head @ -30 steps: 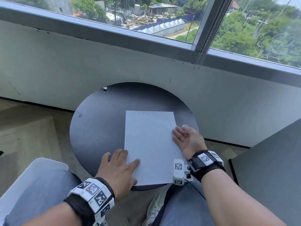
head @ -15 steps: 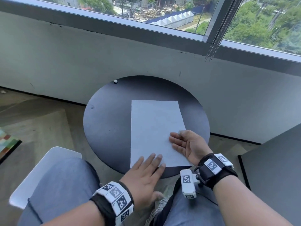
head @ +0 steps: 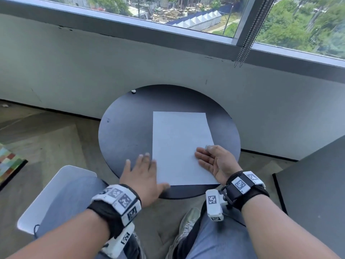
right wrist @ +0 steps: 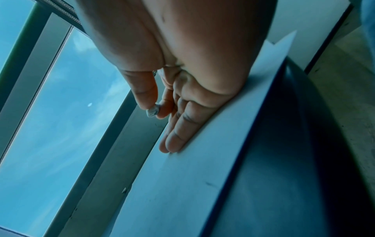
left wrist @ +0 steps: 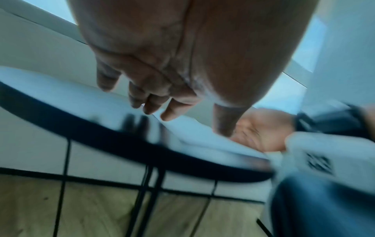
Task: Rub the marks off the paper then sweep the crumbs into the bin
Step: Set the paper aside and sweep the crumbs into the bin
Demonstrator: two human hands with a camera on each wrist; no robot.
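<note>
A white sheet of paper (head: 179, 143) lies on a round dark table (head: 127, 131). My left hand (head: 143, 172) lies flat with spread fingers at the paper's lower left edge, its thumb on the bottom corner. My right hand (head: 212, 159) stands on its side on the paper's right edge, palm facing left. Its thumb and forefinger pinch a small grey-smudged eraser (right wrist: 153, 111), also visible from the head view as the eraser (head: 206, 146). In the right wrist view faint dark specks dot the paper (right wrist: 202, 176). No bin is in view.
A small white bit (head: 133, 91) sits at the table's far rim by the wall. A white chair seat (head: 56, 193) is under my left leg. A second dark tabletop (head: 313, 184) stands at the right, and a coloured mat (head: 9, 163) lies on the floor at the left.
My left hand has slid left from the paper's bottom edge to its lower left side. My right hand stays at the right edge, and the view has shifted.
</note>
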